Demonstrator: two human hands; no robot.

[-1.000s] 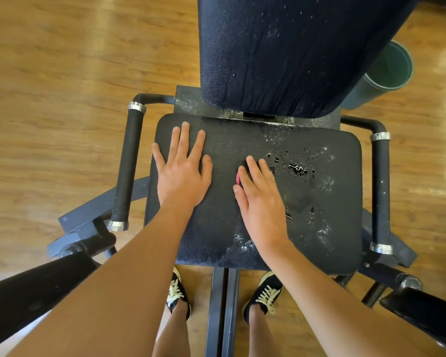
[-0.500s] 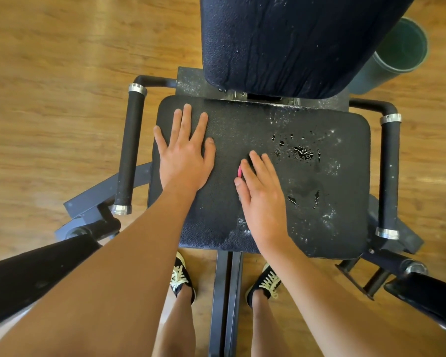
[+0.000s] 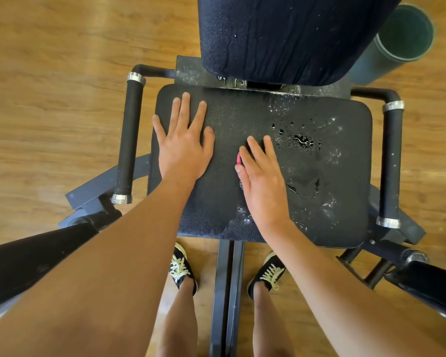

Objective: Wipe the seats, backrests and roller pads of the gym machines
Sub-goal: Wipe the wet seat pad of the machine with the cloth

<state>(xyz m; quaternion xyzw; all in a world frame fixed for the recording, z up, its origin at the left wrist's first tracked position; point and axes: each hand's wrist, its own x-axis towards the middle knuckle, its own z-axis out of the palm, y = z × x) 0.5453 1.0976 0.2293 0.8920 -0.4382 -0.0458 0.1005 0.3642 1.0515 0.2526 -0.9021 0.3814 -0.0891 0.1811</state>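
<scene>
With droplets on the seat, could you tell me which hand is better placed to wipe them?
Right: the right hand presses a pink item beside the droplets; the left hand lies empty, farther away on the seat.

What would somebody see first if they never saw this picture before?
Two bare hands lie flat on a black seat: the left hand near its left edge, the right hand in the middle, with a sliver of something pink peeking out from under it. Shiny water drops dot the seat's right half, and a dark backrest looms at the top.
</scene>
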